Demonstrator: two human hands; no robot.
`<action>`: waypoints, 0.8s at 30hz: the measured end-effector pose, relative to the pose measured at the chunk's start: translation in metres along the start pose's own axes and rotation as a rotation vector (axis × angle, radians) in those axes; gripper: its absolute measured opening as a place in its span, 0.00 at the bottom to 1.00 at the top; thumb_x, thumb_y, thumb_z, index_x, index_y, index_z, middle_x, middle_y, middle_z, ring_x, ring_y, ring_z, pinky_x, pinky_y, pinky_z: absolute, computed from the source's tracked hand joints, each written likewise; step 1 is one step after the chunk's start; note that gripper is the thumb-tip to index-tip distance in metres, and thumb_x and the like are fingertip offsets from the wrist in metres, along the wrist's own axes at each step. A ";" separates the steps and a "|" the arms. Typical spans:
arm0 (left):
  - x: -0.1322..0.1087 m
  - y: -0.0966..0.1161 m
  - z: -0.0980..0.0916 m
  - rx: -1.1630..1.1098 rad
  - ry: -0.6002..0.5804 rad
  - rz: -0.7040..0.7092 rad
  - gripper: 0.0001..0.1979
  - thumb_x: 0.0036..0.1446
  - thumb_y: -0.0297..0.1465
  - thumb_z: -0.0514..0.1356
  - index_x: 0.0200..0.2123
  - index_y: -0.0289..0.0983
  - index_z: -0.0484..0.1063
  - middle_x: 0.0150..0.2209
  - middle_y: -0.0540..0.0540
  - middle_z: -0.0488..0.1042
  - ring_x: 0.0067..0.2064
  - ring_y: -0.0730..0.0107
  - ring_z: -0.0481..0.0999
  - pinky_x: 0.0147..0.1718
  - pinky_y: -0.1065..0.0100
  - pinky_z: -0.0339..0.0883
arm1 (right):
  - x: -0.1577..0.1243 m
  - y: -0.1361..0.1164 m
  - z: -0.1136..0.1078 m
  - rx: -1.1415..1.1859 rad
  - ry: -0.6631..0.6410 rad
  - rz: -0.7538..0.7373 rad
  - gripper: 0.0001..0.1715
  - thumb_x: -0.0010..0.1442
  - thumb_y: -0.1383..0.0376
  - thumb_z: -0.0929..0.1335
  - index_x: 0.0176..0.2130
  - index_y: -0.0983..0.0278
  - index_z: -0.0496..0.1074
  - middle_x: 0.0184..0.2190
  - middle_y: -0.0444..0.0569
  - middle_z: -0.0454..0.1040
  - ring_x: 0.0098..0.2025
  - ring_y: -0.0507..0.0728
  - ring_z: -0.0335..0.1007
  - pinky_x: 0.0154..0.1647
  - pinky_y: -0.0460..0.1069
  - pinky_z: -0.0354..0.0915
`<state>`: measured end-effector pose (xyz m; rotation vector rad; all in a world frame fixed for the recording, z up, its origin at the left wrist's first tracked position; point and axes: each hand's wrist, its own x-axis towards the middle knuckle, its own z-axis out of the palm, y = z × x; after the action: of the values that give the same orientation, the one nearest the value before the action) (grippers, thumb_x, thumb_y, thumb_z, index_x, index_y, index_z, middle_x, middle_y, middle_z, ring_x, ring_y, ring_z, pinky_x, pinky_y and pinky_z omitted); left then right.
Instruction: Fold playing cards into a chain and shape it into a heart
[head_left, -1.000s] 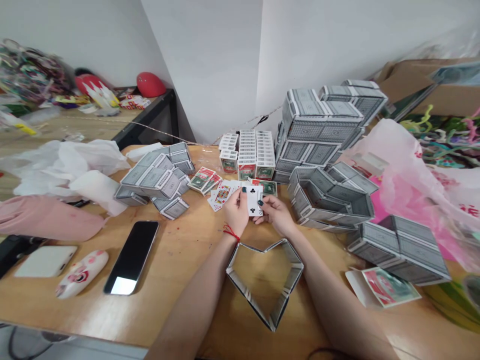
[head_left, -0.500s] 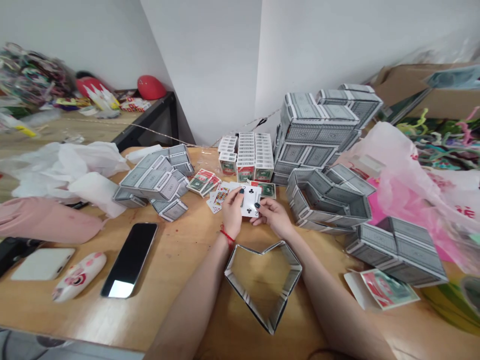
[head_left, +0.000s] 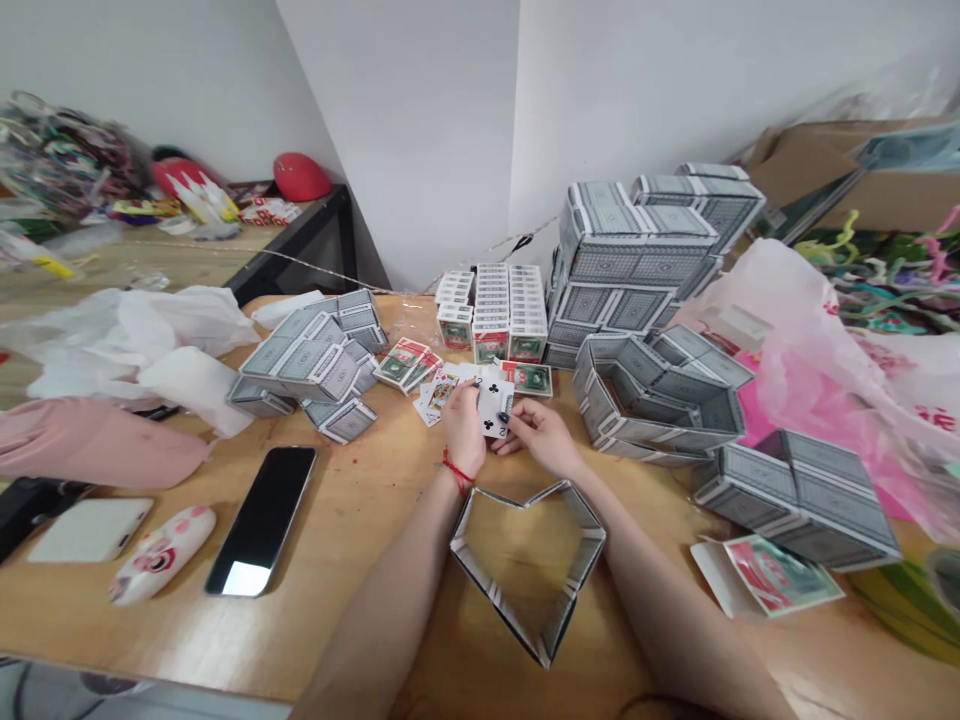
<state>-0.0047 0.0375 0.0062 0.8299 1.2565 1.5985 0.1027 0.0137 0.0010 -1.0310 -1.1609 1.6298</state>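
Note:
My left hand (head_left: 463,428) grips the left side of a playing card (head_left: 493,405), a two of clubs facing up. My right hand (head_left: 536,435) pinches the same card at its right edge, thumb on its face. Whether more cards lie under it, I cannot tell. Loose face-up cards (head_left: 439,393) lie on the table just beyond my left hand. Between my forearms stands a heart-shaped ring of joined cards (head_left: 472,575), open at the top.
Rows of card boxes (head_left: 491,318) stand behind my hands. Grey folded-card blocks (head_left: 637,250) are stacked at the right, with a hollow card frame (head_left: 660,410) before them. Another card structure (head_left: 300,360) sits left. A phone (head_left: 262,520) lies left front; green tape (head_left: 915,605) is far right.
The card in my hands has tilted and shifted slightly left. My right hand has moved a little left with it. The heart-shaped ring stays in place.

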 end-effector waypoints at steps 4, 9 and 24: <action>-0.001 0.001 0.001 -0.019 0.046 0.005 0.06 0.46 0.28 0.49 0.20 0.35 0.59 0.18 0.54 0.59 0.20 0.80 0.57 0.18 0.76 0.52 | 0.001 0.002 0.001 -0.014 -0.012 -0.004 0.16 0.49 0.56 0.66 0.28 0.64 0.59 0.18 0.41 0.71 0.23 0.54 0.73 0.24 0.47 0.71; -0.001 0.004 0.001 -0.025 0.101 0.013 0.05 0.45 0.28 0.50 0.21 0.35 0.63 0.20 0.53 0.61 0.22 0.80 0.58 0.19 0.77 0.53 | 0.000 0.000 0.002 -0.020 -0.015 0.000 0.16 0.49 0.56 0.66 0.28 0.64 0.59 0.18 0.41 0.71 0.22 0.53 0.73 0.23 0.47 0.70; -0.001 0.003 0.001 -0.007 0.045 -0.006 0.07 0.45 0.28 0.50 0.18 0.35 0.59 0.17 0.54 0.58 0.19 0.81 0.56 0.18 0.76 0.51 | -0.001 0.000 0.002 0.001 0.010 0.060 0.17 0.50 0.53 0.65 0.31 0.64 0.62 0.17 0.43 0.71 0.21 0.53 0.72 0.19 0.45 0.69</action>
<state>-0.0044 0.0370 0.0089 0.7894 1.2832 1.6240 0.1006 0.0126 0.0020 -1.0815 -1.1325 1.6703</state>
